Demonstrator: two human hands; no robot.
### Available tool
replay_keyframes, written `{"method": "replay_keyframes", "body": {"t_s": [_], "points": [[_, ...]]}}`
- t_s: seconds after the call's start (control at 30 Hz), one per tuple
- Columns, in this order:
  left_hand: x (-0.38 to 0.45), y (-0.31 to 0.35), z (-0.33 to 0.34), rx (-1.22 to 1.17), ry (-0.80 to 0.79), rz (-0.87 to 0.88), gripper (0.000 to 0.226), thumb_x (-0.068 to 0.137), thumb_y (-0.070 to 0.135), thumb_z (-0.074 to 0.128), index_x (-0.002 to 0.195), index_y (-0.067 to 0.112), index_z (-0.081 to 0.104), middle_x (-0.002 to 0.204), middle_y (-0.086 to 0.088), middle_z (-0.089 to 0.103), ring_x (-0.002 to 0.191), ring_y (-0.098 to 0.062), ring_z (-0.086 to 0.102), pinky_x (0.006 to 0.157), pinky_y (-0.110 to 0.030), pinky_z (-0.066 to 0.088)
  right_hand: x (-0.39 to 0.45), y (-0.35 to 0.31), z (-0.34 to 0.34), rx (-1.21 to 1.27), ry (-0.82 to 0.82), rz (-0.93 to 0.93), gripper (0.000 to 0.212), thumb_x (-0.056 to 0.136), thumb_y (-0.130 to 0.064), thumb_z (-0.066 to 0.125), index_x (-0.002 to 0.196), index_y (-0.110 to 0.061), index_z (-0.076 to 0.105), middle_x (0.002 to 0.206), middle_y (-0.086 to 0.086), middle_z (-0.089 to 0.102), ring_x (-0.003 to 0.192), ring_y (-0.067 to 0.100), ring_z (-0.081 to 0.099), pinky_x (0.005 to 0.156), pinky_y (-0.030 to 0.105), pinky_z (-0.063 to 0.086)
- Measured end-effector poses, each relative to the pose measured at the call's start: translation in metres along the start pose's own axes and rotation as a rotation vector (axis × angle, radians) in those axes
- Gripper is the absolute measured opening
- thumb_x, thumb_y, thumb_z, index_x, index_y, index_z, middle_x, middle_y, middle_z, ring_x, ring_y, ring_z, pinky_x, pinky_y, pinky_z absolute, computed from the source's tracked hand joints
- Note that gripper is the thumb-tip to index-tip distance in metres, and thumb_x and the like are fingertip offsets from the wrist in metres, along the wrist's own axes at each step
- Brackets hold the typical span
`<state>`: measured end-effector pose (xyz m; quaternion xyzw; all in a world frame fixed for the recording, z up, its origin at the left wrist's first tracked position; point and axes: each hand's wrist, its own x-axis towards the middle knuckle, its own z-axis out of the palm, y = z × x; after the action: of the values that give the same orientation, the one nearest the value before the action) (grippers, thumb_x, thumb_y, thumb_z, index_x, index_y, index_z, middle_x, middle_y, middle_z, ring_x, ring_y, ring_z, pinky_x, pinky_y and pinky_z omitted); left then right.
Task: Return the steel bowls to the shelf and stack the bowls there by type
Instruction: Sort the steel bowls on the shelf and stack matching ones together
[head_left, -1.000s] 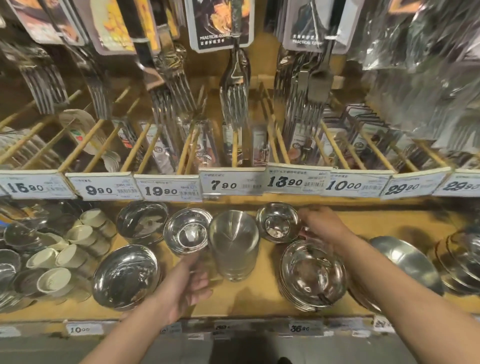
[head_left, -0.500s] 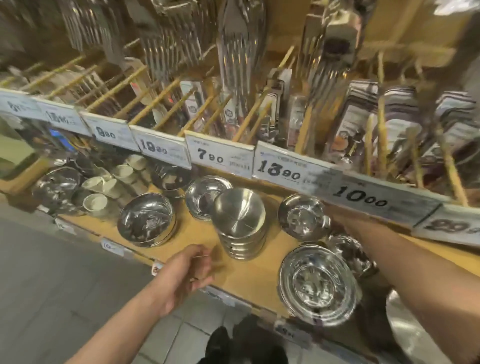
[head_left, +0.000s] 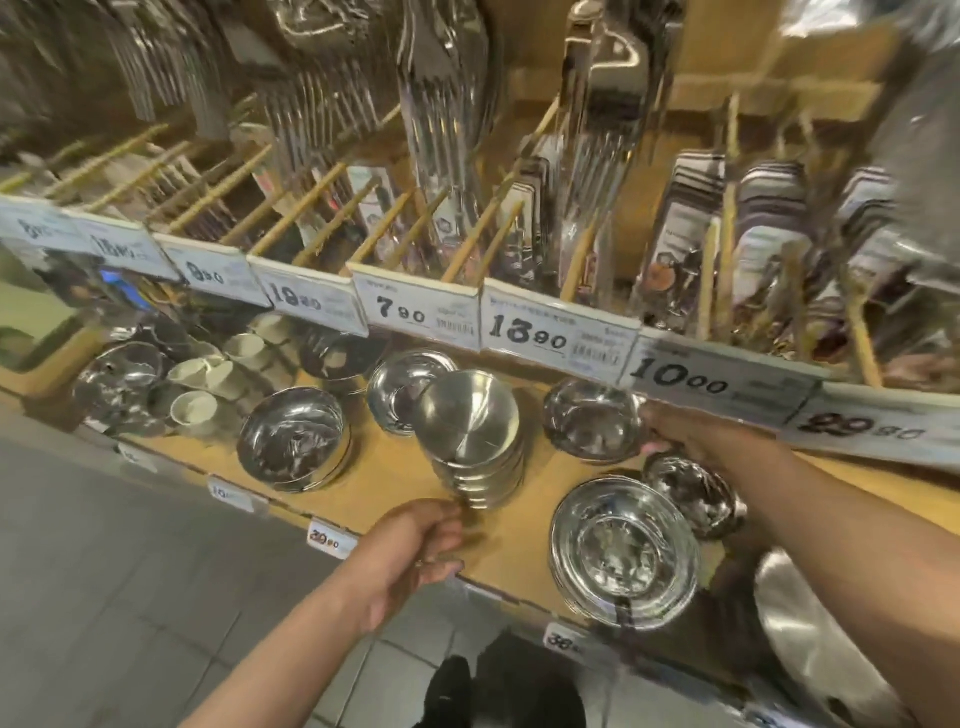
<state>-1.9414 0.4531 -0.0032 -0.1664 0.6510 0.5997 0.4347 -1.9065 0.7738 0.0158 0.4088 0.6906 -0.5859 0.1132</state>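
A wooden shelf (head_left: 395, 480) carries steel bowls. In its middle stands a stack of matte steel bowls (head_left: 470, 426). My left hand (head_left: 415, 551) hovers at the front edge of the shelf, fingers loosely curled, fingertips right by the foot of that stack and holding nothing. A small shiny bowl (head_left: 592, 418) sits at the back under the price labels. My right hand (head_left: 691, 436) reaches in from the right and pinches its right rim. Another small shiny bowl (head_left: 691, 493) lies just below that hand, and a wide shiny bowl stack (head_left: 623, 551) sits at the front.
Further left are a deep shiny bowl (head_left: 293, 441), a shallow bowl (head_left: 400, 389) and white cups (head_left: 197, 405). Price labels (head_left: 558, 332) overhang the back of the shelf, with hanging forks (head_left: 441, 104) above. A large steel bowl (head_left: 810, 623) lies low at the right. Grey floor (head_left: 130, 571) is below.
The view has swung left and tilted. My left hand has moved up to the foot of the matte stack. My right hand stays at the small back bowl.
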Motion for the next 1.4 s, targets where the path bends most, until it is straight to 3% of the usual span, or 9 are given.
{"method": "replay_keyframes", "body": {"t_s": [0.1, 0.33, 0.47, 0.63, 0.73, 0.97, 1.17, 1.3, 1.4], "points": [[0.001, 0.007, 0.007, 0.039, -0.049, 0.009, 0.017, 0.099, 0.018, 0.058, 0.107, 0.012, 0.071, 0.083, 0.002, 0.076, 0.081, -0.013, 0.070, 0.076, -0.035, 0.059, -0.001, 0.005, 0.000, -0.056, 0.037, -0.021, 0.037, 0.106, -0.012, 0.046, 0.140, 0.004, 0.047, 0.138, 0.029, 0.054, 0.089, 0.027, 0.059, 0.061, 0.027, 0.058], [-0.003, 0.017, 0.017, 0.195, -0.205, 0.071, 0.016, 0.099, 0.013, 0.059, 0.111, 0.013, 0.068, 0.105, -0.004, 0.077, 0.092, -0.012, 0.071, 0.072, -0.028, 0.058, -0.041, 0.013, -0.017, 0.054, 0.234, -0.033, 0.030, 0.101, -0.003, 0.050, 0.129, 0.001, 0.058, 0.111, 0.021, 0.063, 0.071, 0.019, 0.063, 0.049, 0.024, 0.059], [-0.010, 0.029, 0.037, 0.286, -0.336, 0.146, 0.014, 0.097, 0.010, 0.061, 0.108, 0.013, 0.070, 0.088, 0.001, 0.077, 0.084, -0.010, 0.072, 0.087, -0.033, 0.060, -0.081, 0.029, -0.030, 0.242, 0.412, -0.061, 0.011, 0.100, -0.011, 0.056, 0.095, -0.010, 0.065, 0.098, 0.016, 0.071, 0.080, 0.029, 0.071, 0.079, 0.046, 0.063], [-0.017, 0.044, 0.079, 0.421, -0.455, 0.250, 0.018, 0.098, 0.022, 0.062, 0.114, 0.018, 0.071, 0.107, -0.002, 0.076, 0.100, -0.017, 0.072, 0.096, -0.034, 0.057, -0.147, 0.064, -0.057, 0.452, 0.536, -0.058, 0.026, 0.101, -0.004, 0.047, 0.118, -0.010, 0.066, 0.101, 0.020, 0.072, 0.066, 0.030, 0.076, 0.049, 0.034, 0.062], [-0.016, 0.055, 0.117, 0.527, -0.451, 0.329, 0.011, 0.097, 0.026, 0.065, 0.106, 0.023, 0.070, 0.095, 0.007, 0.077, 0.081, -0.008, 0.073, 0.074, -0.024, 0.058, -0.187, 0.089, -0.068, 0.540, 0.569, -0.070, 0.030, 0.102, -0.008, 0.047, 0.122, -0.016, 0.067, 0.109, 0.020, 0.074, 0.084, 0.036, 0.077, 0.071, 0.050, 0.064], [0.031, 0.070, 0.214, 0.803, -0.338, 0.440, 0.028, 0.102, 0.015, 0.056, 0.125, 0.003, 0.066, 0.077, 0.008, 0.054, 0.064, -0.003, 0.051, 0.048, -0.011, 0.049, -0.244, 0.134, -0.079, 0.707, 0.584, -0.105, 0.030, 0.099, 0.000, 0.055, 0.116, -0.018, 0.071, 0.104, 0.011, 0.077, 0.076, 0.022, 0.077, 0.060, 0.039, 0.064], [0.079, 0.061, 0.245, 0.982, -0.198, 0.420, 0.033, 0.097, 0.025, 0.067, 0.116, -0.002, 0.068, 0.123, -0.023, 0.068, 0.094, -0.022, 0.059, 0.084, -0.031, 0.045, -0.241, 0.162, -0.098, 0.777, 0.501, -0.126, 0.043, 0.092, 0.008, 0.062, 0.124, -0.020, 0.068, 0.107, 0.016, 0.077, 0.092, 0.034, 0.076, 0.068, 0.042, 0.064], [0.088, 0.056, 0.252, 1.219, -0.278, 0.283, 0.017, 0.092, 0.005, 0.070, 0.108, 0.005, 0.070, 0.105, -0.016, 0.070, 0.082, -0.021, 0.073, 0.078, -0.033, 0.059, -0.223, 0.172, -0.104, 0.803, 0.448, -0.122, 0.044, 0.094, 0.006, 0.060, 0.125, -0.024, 0.067, 0.107, 0.015, 0.077, 0.094, 0.033, 0.076, 0.068, 0.041, 0.064], [0.094, 0.052, 0.253, 1.308, -0.262, 0.202, 0.039, 0.094, 0.004, 0.066, 0.132, 0.008, 0.059, 0.114, -0.018, 0.068, 0.096, -0.029, 0.067, 0.092, -0.040, 0.056, -0.211, 0.176, -0.106, 0.820, 0.397, -0.112, 0.050, 0.094, 0.006, 0.059, 0.129, -0.029, 0.066, 0.108, 0.016, 0.076, 0.095, 0.034, 0.075, 0.064, 0.035, 0.064]]}}
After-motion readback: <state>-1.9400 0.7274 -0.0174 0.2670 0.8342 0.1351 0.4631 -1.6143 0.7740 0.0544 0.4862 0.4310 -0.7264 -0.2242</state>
